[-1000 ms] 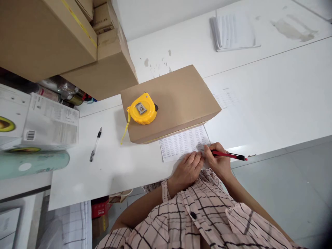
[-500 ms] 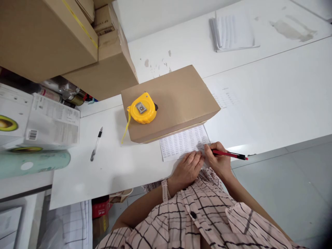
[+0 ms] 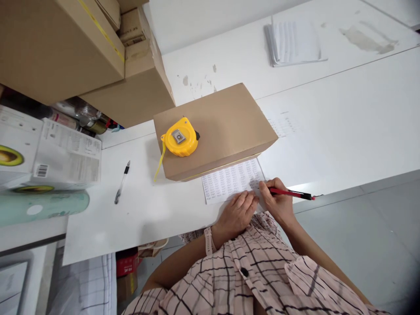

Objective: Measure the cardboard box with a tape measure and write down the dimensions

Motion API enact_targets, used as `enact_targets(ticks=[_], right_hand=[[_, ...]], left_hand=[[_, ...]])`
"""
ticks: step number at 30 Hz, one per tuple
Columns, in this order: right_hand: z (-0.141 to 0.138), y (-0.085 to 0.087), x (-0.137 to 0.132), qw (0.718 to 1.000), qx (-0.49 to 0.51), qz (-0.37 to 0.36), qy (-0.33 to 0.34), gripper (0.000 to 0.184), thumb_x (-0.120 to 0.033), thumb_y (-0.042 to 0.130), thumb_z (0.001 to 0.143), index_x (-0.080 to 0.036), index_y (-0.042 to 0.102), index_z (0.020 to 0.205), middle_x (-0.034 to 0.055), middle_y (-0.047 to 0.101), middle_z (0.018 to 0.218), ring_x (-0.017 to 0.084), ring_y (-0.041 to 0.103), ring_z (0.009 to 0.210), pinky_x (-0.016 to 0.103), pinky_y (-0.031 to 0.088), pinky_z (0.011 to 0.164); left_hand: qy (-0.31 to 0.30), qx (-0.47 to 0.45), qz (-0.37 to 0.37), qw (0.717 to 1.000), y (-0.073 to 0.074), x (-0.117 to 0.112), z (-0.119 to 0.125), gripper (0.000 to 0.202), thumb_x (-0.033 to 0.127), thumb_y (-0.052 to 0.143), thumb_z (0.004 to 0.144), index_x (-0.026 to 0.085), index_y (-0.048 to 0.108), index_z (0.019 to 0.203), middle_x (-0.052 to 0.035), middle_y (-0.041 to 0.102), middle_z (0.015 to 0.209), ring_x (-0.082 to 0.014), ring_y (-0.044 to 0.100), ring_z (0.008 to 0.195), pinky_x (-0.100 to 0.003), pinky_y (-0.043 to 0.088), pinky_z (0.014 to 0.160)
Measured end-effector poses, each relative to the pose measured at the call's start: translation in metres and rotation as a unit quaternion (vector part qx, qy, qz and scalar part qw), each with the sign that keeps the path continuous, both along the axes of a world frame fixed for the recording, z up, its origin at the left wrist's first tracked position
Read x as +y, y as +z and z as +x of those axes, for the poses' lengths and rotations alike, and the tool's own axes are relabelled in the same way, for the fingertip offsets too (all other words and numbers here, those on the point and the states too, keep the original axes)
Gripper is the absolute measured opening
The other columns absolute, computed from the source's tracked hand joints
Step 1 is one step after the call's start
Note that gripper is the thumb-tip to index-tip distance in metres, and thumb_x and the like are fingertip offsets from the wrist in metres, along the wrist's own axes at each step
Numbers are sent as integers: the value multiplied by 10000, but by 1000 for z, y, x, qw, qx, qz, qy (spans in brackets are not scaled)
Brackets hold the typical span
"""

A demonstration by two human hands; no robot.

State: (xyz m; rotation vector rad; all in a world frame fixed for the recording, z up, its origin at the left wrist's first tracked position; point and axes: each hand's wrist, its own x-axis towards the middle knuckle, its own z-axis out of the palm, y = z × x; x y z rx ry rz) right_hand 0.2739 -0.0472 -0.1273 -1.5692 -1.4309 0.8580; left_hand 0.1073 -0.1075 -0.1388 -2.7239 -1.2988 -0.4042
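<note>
A sheet of paper (image 3: 226,181) covered in rows of handwriting lies near the table's front edge, its far part under a cardboard box (image 3: 219,118). My left hand (image 3: 238,212) rests flat on the paper's near edge, fingers stretched out. In my right hand (image 3: 277,201) is a red and black pen (image 3: 292,193), gripped at the paper's lower right corner; the fingers hide its tip. On top of the box sits a yellow tape measure (image 3: 180,137), with a yellow strap hanging over the box's left side.
A clear pen with a black cap (image 3: 122,181) lies on the white table (image 3: 141,210) to the left. Large cartons (image 3: 65,48) stack at the far left, above white packages (image 3: 68,151) and a mint-green roll (image 3: 46,205). Papers (image 3: 295,41) lie at the back.
My right hand and the pen have shifted very slightly to the right along the paper. My left hand, the box and the tape measure stay in place.
</note>
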Motion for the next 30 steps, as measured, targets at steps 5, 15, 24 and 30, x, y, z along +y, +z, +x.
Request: enact_targets(ticks=[5,15,24,30], right_hand=[[-1,-1,-1,1000,-12,-3,9,357,-463,633,929,-234,489,695,-29,537,608,133,494,556,290,400,555],[-1,-5,-2,1000,-7,11,12,321,-402,639,932,-235,491,701,-34,533,609,132,491,557,287,406,561],[-3,1,-1,1000,-9,8,5,324,-402,637,922,-239,489,684,-34,524,594,135,493,542,285,407,541],[-3,-2,-1,1000,-8,5,-3,334,-415,644,918,-237,488,682,-36,518,595,131,483,545,285,403,543]], left_hand=[[-1,-4,6,1000,-2,1,0,433,217,335,1068,86,581,1399,-141,623,1434,-251,569,1323,-387,440,1109],[1,-20,34,999,-3,1,0,437,207,312,1068,87,612,1362,-135,642,1411,-248,585,1293,-379,432,1107],[-7,-4,5,1000,-4,0,0,437,213,327,1068,75,570,1404,-157,610,1443,-260,564,1330,-392,434,1114],[2,-17,13,1000,-4,0,1,424,203,339,1066,82,586,1388,-143,624,1429,-254,568,1323,-386,442,1108]])
